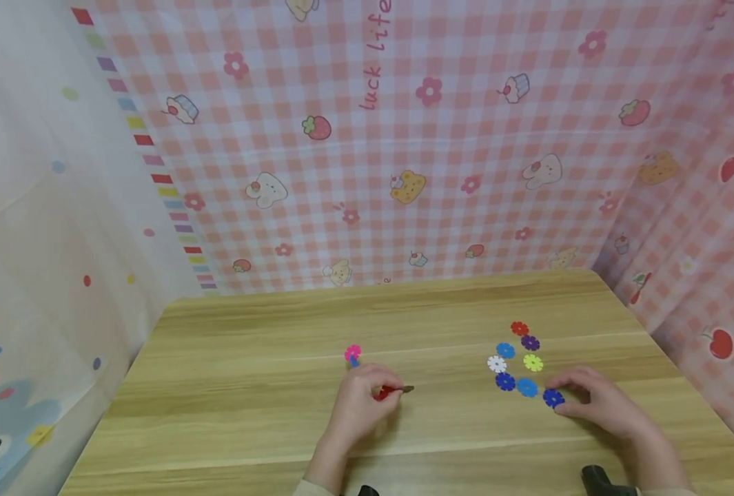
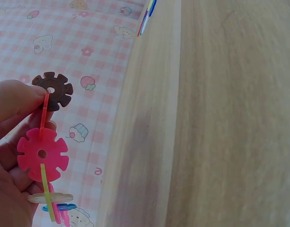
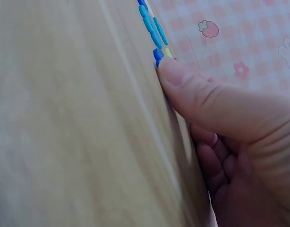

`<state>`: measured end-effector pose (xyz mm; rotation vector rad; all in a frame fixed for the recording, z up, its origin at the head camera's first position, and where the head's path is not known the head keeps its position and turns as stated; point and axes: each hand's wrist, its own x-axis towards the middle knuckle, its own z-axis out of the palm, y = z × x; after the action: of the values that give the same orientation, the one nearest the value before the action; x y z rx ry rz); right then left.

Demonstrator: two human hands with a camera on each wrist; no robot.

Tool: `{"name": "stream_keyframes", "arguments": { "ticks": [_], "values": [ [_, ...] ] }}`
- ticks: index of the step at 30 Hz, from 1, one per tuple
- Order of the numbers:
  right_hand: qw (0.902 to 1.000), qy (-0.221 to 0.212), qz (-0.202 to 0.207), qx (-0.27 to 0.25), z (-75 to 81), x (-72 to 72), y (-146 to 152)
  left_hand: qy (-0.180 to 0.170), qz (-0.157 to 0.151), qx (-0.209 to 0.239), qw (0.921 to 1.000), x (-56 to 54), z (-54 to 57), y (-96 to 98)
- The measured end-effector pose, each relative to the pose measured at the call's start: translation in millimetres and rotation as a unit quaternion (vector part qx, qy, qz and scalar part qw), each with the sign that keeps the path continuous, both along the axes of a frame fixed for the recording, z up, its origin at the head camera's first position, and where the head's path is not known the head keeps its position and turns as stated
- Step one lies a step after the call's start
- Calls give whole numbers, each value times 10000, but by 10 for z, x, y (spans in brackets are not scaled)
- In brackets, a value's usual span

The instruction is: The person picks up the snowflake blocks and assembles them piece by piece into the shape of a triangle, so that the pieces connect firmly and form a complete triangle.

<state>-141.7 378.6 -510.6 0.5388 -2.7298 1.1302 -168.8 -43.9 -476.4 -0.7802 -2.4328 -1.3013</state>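
Observation:
My left hand point(image 1: 363, 401) grips a chain of slotted, flower-shaped plastic discs above the table. In the left wrist view, its thumb lies at a brown disc point(image 2: 63, 92), which is joined to a red disc point(image 2: 44, 116) seen edge-on. Below these hang a pink disc point(image 2: 30, 152), a yellow one point(image 2: 46, 198), a whitish one point(image 2: 38, 198) and a blue one point(image 2: 64, 207). Over at the right, my right hand point(image 1: 605, 403) pinches a dark blue disc point(image 1: 553, 398) at the tabletop between thumb and forefinger. Its other fingers are curled beneath, in the right wrist view.
Several loose discs lie beside my right hand, including a light blue disc point(image 1: 526, 387), a yellow-green disc point(image 1: 533, 362), a white disc point(image 1: 497, 364) and a red disc point(image 1: 519, 328). The wooden table point(image 1: 236, 413) meets a pink checked curtain point(image 1: 367, 227) at the back.

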Motion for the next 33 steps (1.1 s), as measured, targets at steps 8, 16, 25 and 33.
{"name": "stream_keyframes", "arguments": {
  "ticks": [8, 16, 25, 33],
  "values": [
    [9979, -442, -274, -382, 18, 6, -29, -33, 25, -14, 10000, -5, -26, 1],
    [9942, -584, -839, -339, 86, 22, -158, 90, 55, -54, 9999, -7, -25, 0],
    [9854, -902, -326, -1407, 149, -91, -701, 166, -2, -4, 9999, -7, -36, 4],
    [9668, -1536, 409, -1999, 245, -199, -1354, 287, -25, 31, 9996, -6, -49, 4]
  ]
}}
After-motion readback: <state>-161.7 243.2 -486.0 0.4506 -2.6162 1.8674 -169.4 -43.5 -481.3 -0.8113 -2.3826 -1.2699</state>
